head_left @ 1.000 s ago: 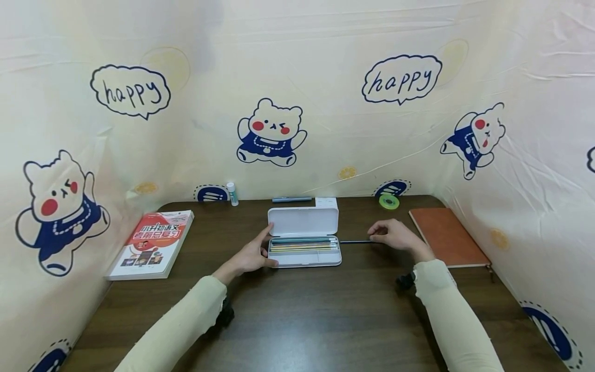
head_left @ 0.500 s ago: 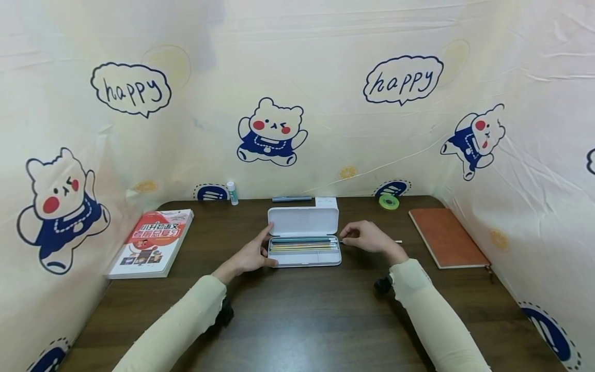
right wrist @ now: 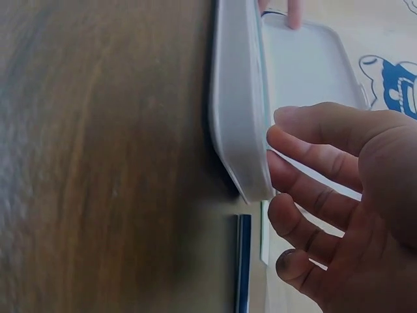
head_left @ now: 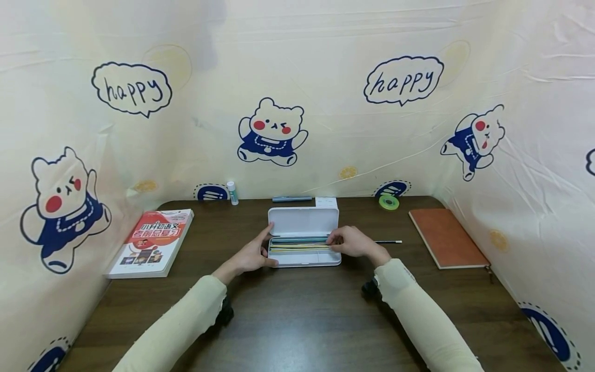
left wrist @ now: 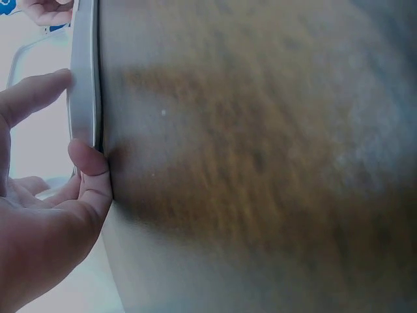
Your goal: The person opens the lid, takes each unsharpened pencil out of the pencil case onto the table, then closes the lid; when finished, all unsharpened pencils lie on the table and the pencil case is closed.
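Note:
A white pencil case (head_left: 304, 259) stands with its lid (head_left: 303, 221) raised, in the middle of the table. Several pencils (head_left: 297, 247) lie lengthwise in it, teal and yellow among them. My left hand (head_left: 248, 256) holds the case's left end, thumb at the front corner and index finger up by the lid. My right hand (head_left: 350, 242) is over the case's right end, bent fingertips at the pencils. Thumb and index tips are close together in the right wrist view; whether they pinch a pencil is hidden. A dark pencil (head_left: 389, 242) lies on the table, partly behind the right hand.
A book (head_left: 151, 243) lies at the left and a brown notebook (head_left: 448, 237) at the right. Along the back are a glue stick (head_left: 233, 194), a blue pen-like object (head_left: 292, 199), a white block (head_left: 326, 201) and a green tape roll (head_left: 389, 201).
My right hand has moved left, from the dark pencil on the table to the pencils in the case. That pencil stays where it was. The left hand has kept its hold.

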Available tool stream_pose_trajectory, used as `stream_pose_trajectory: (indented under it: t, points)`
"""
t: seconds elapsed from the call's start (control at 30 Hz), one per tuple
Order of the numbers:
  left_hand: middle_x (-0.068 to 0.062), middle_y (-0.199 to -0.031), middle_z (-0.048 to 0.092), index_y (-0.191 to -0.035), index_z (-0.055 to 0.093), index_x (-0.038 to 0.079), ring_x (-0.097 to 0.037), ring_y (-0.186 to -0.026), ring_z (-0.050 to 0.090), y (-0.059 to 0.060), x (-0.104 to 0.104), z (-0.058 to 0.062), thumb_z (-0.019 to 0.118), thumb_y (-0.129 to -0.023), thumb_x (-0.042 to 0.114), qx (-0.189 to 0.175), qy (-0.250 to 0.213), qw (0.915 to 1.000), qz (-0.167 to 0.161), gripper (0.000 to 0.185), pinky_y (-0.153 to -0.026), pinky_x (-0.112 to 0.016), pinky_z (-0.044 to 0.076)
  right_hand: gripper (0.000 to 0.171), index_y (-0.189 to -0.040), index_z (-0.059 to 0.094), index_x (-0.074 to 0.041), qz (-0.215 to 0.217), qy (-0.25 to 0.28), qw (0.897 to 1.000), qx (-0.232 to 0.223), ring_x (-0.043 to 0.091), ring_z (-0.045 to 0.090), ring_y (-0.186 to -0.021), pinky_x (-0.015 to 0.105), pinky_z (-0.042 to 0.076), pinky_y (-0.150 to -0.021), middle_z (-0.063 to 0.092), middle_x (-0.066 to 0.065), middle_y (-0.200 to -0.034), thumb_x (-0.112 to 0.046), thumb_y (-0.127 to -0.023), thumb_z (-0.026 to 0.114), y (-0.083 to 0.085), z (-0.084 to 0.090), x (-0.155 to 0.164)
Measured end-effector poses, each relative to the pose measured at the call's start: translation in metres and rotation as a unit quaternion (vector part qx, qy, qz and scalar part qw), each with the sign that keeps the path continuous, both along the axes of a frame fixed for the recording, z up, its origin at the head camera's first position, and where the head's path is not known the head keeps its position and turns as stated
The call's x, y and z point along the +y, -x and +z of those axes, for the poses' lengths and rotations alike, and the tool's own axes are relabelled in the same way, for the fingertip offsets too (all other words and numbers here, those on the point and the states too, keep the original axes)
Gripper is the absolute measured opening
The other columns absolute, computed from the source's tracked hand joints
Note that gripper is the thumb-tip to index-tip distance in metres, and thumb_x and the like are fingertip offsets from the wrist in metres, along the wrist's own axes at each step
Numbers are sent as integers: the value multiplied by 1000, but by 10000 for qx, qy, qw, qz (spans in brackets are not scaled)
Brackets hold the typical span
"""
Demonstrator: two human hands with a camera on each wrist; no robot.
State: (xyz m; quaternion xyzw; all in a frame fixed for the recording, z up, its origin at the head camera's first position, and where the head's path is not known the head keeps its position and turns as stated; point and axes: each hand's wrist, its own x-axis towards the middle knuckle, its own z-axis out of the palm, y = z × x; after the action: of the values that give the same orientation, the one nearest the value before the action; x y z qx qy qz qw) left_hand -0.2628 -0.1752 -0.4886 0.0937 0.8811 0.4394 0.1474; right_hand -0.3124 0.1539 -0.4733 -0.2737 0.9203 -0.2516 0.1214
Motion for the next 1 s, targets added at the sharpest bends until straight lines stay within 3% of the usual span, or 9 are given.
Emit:
stream_pose_trajectory:
  t: [0.23,0.6,1.0]
  points:
    - [-17,-152,42,-161,8,32,-19,-82,53,1,1,-1,84,-79,15,-42,61,10000,64,113,-68,-30,45,10,-97,77,-19,36,-77,10000,29,13,56,-84,34,47,-82,71,-5,-93,-13,-92,71,0,0,-7]
    - [-16,-151,44,-161,10,30,-18,-80,53,-1,1,-1,84,-80,16,56,68,10000,41,111,-67,-30,45,10,-89,76,-20,31,-93,10000,5,11,55,-79,29,46,-75,68,-7,-84,-12,-90,72,3,-2,-10]
    - [-16,-152,43,-161,10,30,-18,-82,52,-1,1,1,84,-81,17,64,80,9999,12,110,-69,-30,45,9,-88,74,-20,-47,149,9999,-27,13,54,-79,30,45,-74,65,-5,-82,-12,-92,70,3,2,0]
